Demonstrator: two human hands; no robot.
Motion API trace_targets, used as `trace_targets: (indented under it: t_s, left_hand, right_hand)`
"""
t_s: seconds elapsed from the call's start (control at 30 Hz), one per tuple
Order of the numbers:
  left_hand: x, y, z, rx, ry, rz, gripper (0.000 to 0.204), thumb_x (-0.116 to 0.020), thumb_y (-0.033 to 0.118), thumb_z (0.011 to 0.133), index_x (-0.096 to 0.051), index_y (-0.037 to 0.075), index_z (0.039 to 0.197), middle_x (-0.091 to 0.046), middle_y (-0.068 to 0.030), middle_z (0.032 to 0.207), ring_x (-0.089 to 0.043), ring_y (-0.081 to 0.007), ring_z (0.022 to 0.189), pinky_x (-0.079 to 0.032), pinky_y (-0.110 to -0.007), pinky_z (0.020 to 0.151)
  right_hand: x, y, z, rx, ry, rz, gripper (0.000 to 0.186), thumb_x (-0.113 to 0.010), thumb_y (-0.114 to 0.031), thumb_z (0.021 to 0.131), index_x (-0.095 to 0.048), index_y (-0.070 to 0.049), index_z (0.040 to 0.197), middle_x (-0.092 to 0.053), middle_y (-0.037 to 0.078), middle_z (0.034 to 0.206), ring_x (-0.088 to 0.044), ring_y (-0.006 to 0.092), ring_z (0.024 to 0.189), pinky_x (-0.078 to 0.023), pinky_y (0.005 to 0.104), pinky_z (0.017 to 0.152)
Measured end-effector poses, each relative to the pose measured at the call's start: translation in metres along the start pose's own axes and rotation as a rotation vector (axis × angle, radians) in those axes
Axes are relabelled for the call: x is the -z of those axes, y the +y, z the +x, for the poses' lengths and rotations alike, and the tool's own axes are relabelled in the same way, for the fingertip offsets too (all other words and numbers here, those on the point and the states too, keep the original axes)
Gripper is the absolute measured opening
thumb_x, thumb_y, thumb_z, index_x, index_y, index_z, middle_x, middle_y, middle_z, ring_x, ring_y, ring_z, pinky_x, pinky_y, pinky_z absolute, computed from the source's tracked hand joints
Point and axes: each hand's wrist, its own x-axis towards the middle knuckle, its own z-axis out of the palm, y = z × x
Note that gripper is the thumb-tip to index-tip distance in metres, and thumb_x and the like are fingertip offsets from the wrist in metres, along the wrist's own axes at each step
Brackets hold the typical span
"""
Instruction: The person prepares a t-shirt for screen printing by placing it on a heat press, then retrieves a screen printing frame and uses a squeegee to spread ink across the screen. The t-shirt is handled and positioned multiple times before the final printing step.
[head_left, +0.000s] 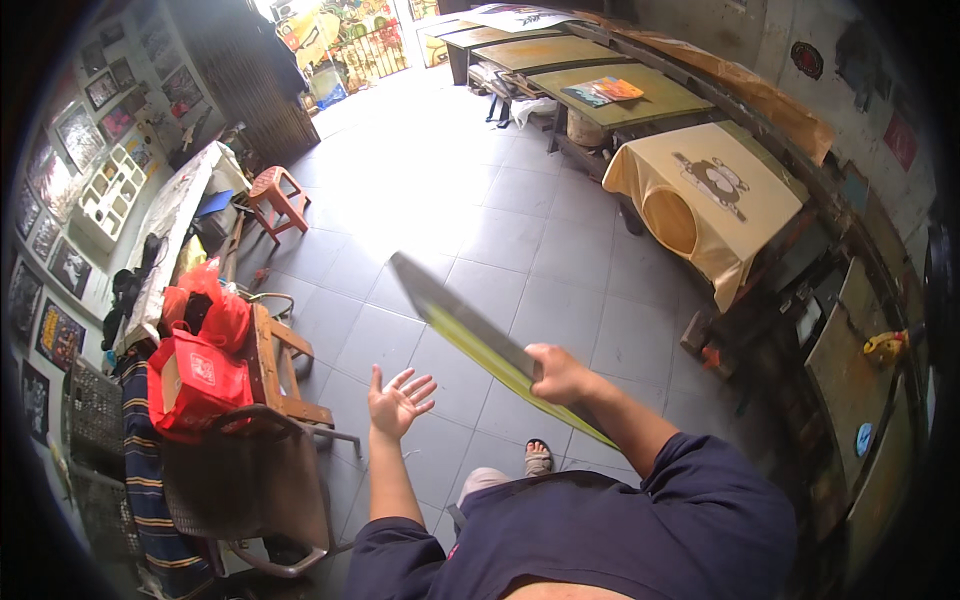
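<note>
My right hand [560,375] grips the grey edge of a large flat rectangular frame [455,325] with a yellow-green face, held slanting across the middle of the view. My left hand [398,398] is raised to the left of the frame, palm up with fingers spread and nothing in it. Below both hands is the grey tiled floor [390,340]. To the left of my left hand stands a wooden stand [285,380] with red bags [200,365].
Board tables [640,100] line the right, one carrying a pale yellow printed T-shirt [735,205]. A red plastic stool [280,192], a long cluttered table [180,230] and a mesh chair [240,480] are on the left. A bright doorway [355,45] is at the back.
</note>
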Motion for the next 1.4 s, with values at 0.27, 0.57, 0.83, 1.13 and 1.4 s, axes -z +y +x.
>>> trace_targets:
  t_s: [0.27,0.57,0.83,1.13,1.4]
  left_hand:
    - [0.072,0.027,0.126,0.435,-0.242,0.061,0.112,-0.019,0.085,0.067,-0.034,-0.007,0.129,-0.032,-0.0331,0.13,-0.036,-0.0489,0.118,-0.029,-0.057,0.094]
    - [0.127,-0.009,0.272,0.765,-0.105,-0.261,0.072,-0.052,0.033,0.065,-0.035,-0.009,0.121,-0.042,-0.0304,0.119,-0.045,-0.0461,0.105,-0.038,-0.059,0.088]
    - [0.03,0.017,0.316,0.61,-0.12,0.321,0.038,-0.053,0.025,0.064,-0.054,0.001,0.094,-0.057,-0.0139,0.081,-0.057,-0.03,0.072,-0.049,-0.041,0.071]
    - [-0.034,0.135,0.303,0.149,0.008,0.526,0.02,-0.051,0.024,0.072,-0.053,0.006,0.08,-0.053,-0.0075,0.078,-0.054,-0.0225,0.075,-0.047,-0.036,0.071]
    - [-0.094,0.277,0.26,-0.557,0.079,0.532,0.015,-0.051,0.019,0.079,-0.054,0.004,0.083,-0.054,-0.0076,0.081,-0.054,-0.0189,0.076,-0.046,-0.033,0.072]
  right_hand:
    - [0.004,0.03,0.079,-0.036,-0.362,-0.272,0.028,-0.055,-0.003,0.058,-0.057,-0.002,0.086,-0.057,0.015,0.089,-0.055,0.0325,0.09,-0.045,0.0391,0.076]
    - [0.002,0.052,0.143,-0.286,-0.522,-0.233,0.025,-0.063,-0.013,0.06,-0.059,0.001,0.08,-0.06,0.016,0.083,-0.058,0.032,0.087,-0.046,0.0399,0.073]
    - [0.029,0.137,0.099,-1.117,0.016,0.498,0.066,-0.058,-0.061,0.074,-0.06,-0.002,0.103,-0.061,0.012,0.093,-0.061,0.0252,0.079,-0.048,0.0361,0.075]
    - [-0.089,0.301,0.017,-1.428,-0.318,0.23,0.073,-0.071,-0.053,0.063,-0.057,-0.003,0.115,-0.053,0.017,0.12,-0.052,0.0312,0.109,-0.04,0.0399,0.09]
    - [0.019,0.3,0.198,-1.021,-0.013,0.332,0.056,-0.075,-0.037,0.066,-0.061,0.003,0.104,-0.059,0.02,0.107,-0.056,0.0275,0.096,-0.045,0.0393,0.079]
